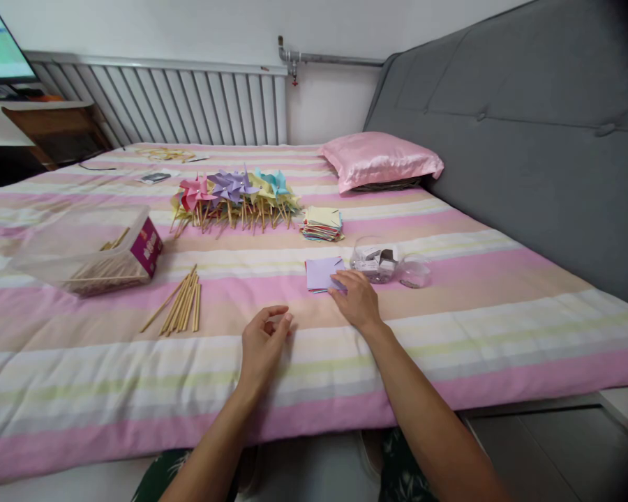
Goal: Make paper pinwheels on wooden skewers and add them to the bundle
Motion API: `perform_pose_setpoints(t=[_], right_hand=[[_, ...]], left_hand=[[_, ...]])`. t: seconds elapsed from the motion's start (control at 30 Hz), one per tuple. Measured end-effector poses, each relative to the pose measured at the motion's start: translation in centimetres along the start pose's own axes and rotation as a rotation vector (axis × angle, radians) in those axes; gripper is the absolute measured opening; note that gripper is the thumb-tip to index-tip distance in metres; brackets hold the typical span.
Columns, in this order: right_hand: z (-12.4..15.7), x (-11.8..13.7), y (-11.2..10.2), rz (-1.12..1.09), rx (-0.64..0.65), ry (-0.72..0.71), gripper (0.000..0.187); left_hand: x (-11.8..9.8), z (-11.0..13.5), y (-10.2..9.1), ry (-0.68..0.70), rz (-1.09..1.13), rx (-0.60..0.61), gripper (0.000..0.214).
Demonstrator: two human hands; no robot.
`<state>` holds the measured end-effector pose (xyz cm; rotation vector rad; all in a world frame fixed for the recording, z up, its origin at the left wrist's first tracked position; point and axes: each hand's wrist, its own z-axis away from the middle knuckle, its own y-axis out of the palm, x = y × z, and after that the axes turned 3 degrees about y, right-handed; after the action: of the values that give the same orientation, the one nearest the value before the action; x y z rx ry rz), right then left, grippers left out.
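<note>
My right hand (356,300) reaches over the right edge of a small stack of square paper sheets, with thumb and fingers on the purple top sheet (319,273). The top sheet has slits at its corners. My left hand (264,341) hovers low over the bed to the left, its fingers loosely curled and nothing visible in them. Behind the small stack lies a taller pile of coloured paper squares (322,223) with a pale yellow one on top. Right beside my right hand stand a clear round tub (375,261) with small contents and a smaller clear container (414,272).
Finished paper pinwheels (233,188) on sticks lie in a row farther back. Loose wooden sticks (181,307) lie at left, near a clear plastic box (84,251) holding more sticks. A pink pillow (382,160) rests by the grey headboard (513,104). The striped bed (314,390) ends close to me.
</note>
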<state>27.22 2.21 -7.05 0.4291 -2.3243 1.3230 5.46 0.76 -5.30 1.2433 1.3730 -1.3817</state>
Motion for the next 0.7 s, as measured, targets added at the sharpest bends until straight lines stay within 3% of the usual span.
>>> perform_pose_setpoints(t=[0.7], right_hand=[[-0.05,0.14,0.24,-0.036,0.036,0.067,0.024]], left_hand=[[-0.06,-0.15,-0.16,-0.039,0.067,0.014,0.032]])
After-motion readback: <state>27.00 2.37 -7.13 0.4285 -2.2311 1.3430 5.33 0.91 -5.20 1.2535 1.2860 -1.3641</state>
